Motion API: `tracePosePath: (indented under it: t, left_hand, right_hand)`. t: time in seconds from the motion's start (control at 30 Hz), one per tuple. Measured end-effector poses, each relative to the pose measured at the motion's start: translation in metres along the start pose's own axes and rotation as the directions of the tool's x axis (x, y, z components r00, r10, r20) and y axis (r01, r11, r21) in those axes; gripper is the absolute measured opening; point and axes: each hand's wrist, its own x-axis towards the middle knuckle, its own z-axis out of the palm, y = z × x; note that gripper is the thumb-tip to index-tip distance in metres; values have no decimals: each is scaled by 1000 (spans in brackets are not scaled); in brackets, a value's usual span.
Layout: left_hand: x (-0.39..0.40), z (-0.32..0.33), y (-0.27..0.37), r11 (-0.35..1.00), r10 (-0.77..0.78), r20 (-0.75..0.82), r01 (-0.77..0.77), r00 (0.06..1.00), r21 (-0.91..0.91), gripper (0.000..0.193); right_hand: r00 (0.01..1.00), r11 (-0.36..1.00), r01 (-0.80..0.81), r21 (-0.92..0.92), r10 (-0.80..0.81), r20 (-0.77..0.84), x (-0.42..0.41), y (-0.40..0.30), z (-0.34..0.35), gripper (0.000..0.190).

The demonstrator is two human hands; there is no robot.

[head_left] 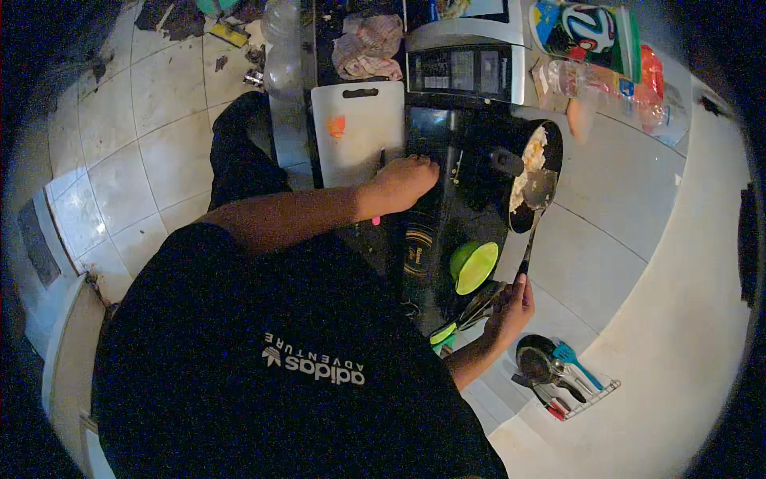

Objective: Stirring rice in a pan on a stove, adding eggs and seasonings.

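My right hand (pixel 510 311) grips the black handle of a metal turner (pixel 538 188). The turner's blade rests in a dark frying pan (pixel 556 143) holding white, rice-like food (pixel 534 157) with orange bits. The pan's black handle (pixel 507 162) points toward my left hand (pixel 402 184), which is curled above the dark stove's edge, beside a white cutting board (pixel 359 143). Whether anything is inside its fingers is hidden. An orange-red piece of food (pixel 336 126) lies on the board. A small pink item (pixel 376 220) shows beneath my left wrist.
A green bowl (pixel 476 267) sits on the stove (pixel 443 197), near several utensils (pixel 482 302). A wire rack (pixel 592 400) holds more utensils by the wall. Beyond the board lies a crumpled cloth (pixel 368 48). A toaster-oven-like appliance (pixel 464 72) and a plastic bottle (pixel 604 90) stand farther off.
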Motion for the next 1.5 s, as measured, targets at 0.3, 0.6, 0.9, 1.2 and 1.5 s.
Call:
tracePosePath:
  t: [0.3, 0.6, 0.9, 1.2, 1.5]
  left_hand:
    - [-3, -4, -8, 942, 254, -10, -245, 967, 230, 23]
    - [3, 4, -10, 895, 254, 152, -291, 955, 338, 30]
    - [3, 30, -22, 993, -20, -241, -9, 970, -120, 16]
    - [6, 21, -10, 883, -376, -188, 289, 907, -369, 25]
    - [6, 22, -15, 820, -489, -70, 431, 869, -376, 30]
  right_hand:
    - [989, 1000, 10, 4, -9, -145, 7, 29, -11, 23]
    - [988, 991, -25, 134, 45, -150, -16, 19, -20, 25]
    - [982, 980, -83, 180, 111, -154, -30, 17, -25, 25]
    - [998, 997, -13, 76, 17, -54, -24, 9, -30, 30]
    - [997, 986, 69, 151, -66, -27, -23, 9, -30, 21]
